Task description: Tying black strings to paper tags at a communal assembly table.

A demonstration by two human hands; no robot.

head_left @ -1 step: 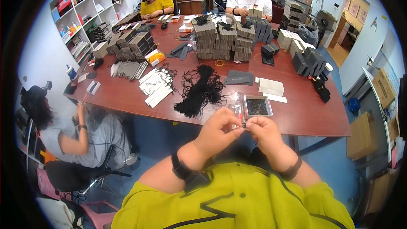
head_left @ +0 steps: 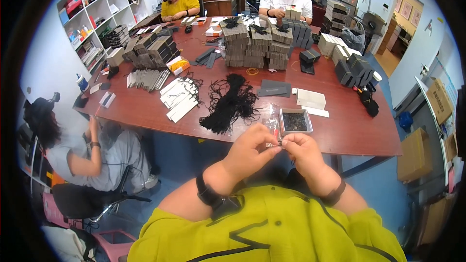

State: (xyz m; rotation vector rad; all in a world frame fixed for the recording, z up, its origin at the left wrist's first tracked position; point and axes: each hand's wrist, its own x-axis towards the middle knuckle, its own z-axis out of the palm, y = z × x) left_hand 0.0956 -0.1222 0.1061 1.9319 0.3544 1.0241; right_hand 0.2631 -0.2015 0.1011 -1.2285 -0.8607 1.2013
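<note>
At the table's near edge, my left hand (head_left: pixel 252 148) and my right hand (head_left: pixel 305 151) meet with their fingertips pinched together. Between them shows a small dark piece (head_left: pixel 280 142), too tiny to name. Just beyond my right hand stands a small white box (head_left: pixel 309 127) holding many little dark pieces (head_left: pixel 294 121). A clear plastic bag (head_left: pixel 271 125) with a red mark lies beside the box, behind my fingers. To the left spreads a heap of black cords (head_left: pixel 230 102).
White tags with black cords (head_left: pixel 179 98) lie fanned to the left. Dark grey cards (head_left: pixel 274 88) and a pale card (head_left: pixel 310 98) sit beyond the box. Tall banded card stacks (head_left: pixel 235 46) rise mid-table. One person (head_left: pixel 80 153) sits at left; others work across the reddish-brown table (head_left: pixel 354 133).
</note>
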